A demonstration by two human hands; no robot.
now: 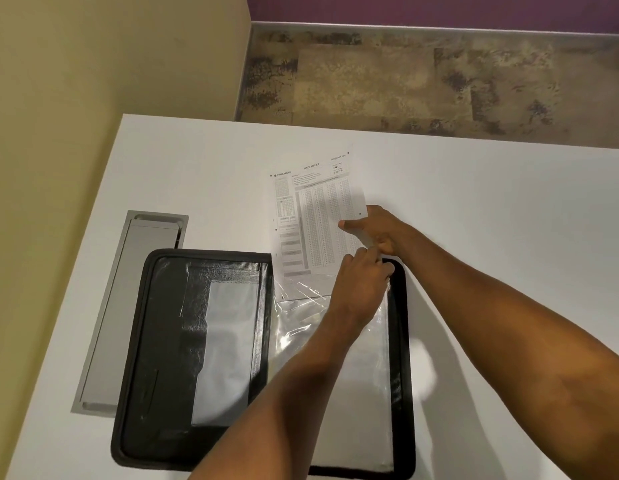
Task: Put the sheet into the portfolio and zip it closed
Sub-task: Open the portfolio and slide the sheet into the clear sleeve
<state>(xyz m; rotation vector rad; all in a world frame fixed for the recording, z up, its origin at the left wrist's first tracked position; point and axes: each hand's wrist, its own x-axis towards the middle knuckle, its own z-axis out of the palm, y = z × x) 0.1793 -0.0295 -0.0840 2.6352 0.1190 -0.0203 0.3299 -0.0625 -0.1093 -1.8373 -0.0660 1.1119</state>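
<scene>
A black zip portfolio [162, 341] lies open and flat on the white table [197, 168]. Its right half holds clear plastic sleeves [363, 393]. A printed answer sheet [315, 216] sticks out past the portfolio's top edge, with its lower end under the top of a clear sleeve. My right hand [381, 233] pinches the sheet's right edge, thumb on top. Just below it, my left hand [360, 285] grips the upper rim of the clear sleeve at the portfolio's top right corner. The left forearm hides the middle of the portfolio.
A grey metal cable hatch [128, 306] is set into the table left of the portfolio. A yellow wall [93, 64] runs along the left. Patterned carpet [405, 81] lies beyond the table's far edge.
</scene>
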